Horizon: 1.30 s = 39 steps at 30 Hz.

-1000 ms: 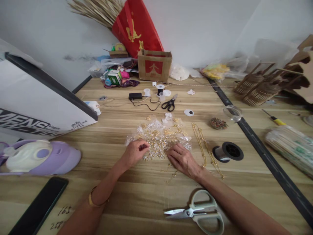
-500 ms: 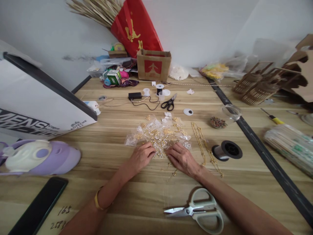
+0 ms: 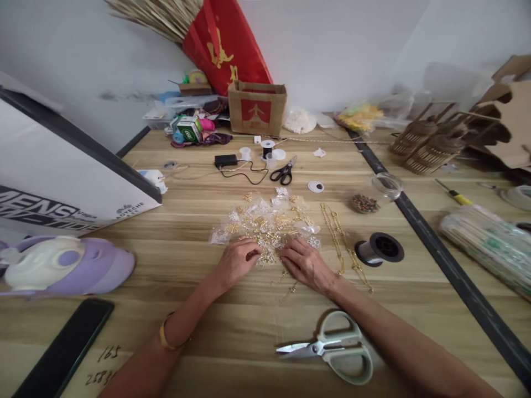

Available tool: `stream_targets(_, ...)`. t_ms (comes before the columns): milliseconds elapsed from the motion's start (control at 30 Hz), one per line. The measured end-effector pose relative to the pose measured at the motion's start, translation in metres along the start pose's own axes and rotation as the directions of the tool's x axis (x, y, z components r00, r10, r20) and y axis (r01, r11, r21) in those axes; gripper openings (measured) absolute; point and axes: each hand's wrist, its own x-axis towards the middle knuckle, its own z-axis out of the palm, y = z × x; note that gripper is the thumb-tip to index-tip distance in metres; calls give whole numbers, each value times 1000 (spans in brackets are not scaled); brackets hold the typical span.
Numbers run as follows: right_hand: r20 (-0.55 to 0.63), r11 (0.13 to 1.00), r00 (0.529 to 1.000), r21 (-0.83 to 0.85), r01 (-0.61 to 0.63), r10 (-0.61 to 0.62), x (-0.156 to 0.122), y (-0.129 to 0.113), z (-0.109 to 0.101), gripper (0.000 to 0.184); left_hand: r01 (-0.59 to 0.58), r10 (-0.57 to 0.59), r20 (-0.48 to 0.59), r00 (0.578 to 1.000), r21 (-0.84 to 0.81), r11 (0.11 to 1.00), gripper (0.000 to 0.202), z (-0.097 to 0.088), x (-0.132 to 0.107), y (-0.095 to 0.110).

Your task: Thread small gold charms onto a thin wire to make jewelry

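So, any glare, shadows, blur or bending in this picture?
In the head view, metal scissors with pale grey-green handles shine along the blades and cast soft shadow; the white box with black lettering looks stretched; tiny gold and clear pieces blur together.

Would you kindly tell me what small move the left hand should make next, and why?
Perhaps the left hand should spread the small, shiny gold and clear pieces, since they lie crowded together, some between it and the right hand.
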Motion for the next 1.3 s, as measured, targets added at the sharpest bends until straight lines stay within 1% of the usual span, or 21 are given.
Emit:
stream_targets(200,9,1000,1000,-6,-1,1,-2,-1,-1,19,29,-30,-19,999,-34,999,10,-5,1,-4)
stream_targets(333,16,999,999,17,42,-42,0,-6,-5,22,82,-83,-26,996,-39,996,8,-12,1,-6)
stream_targets(400,38,998,997,9,68,-69,1,-11,-7,25,94,-95,-35,995,-27,995,7,-16,1,-7)
stream_targets(500,105,994,990,-37,98,-93,4,-17,-9,29,106,-106,-37,994,-18,994,8,-24,2,-8)
stream_targets(567,141,992,985,-60,110,-101,5,-20,-9,30,122,-122,-25,992,-14,992,8,-28,2,-8)
stream_targets(667,147,992,984,-67,110,-99,5,-19,-8,32,130,-130,14,991,12,991,8,-32,3,-8)
stream_targets(833,102,996,992,-40,83,-79,2,-11,-8,33,101,-106,87,991,59,993,8,-30,5,-7)
stream_targets(1000,76,996,993,-4,88,-88,2,-8,-10,29,74,-85,140,987,81,994,9,-26,3,2)
stream_targets(1033,71,996,993,0,91,-91,2,-8,-10,29,66,-78,138,987,89,994,9,-25,1,4)
stream_targets(1100,61,996,994,4,92,-92,2,-9,-10,29,72,-82,84,993,117,991,9,-23,-2,8)
stream_targets(1167,48,996,995,0,87,-87,2,-8,-10,29,69,-78,54,996,145,987,9,-20,-7,9)
stream_targets(1300,44,997,997,-23,70,-69,2,-8,-9,33,38,-46,39,998,191,981,13,-14,-15,9)
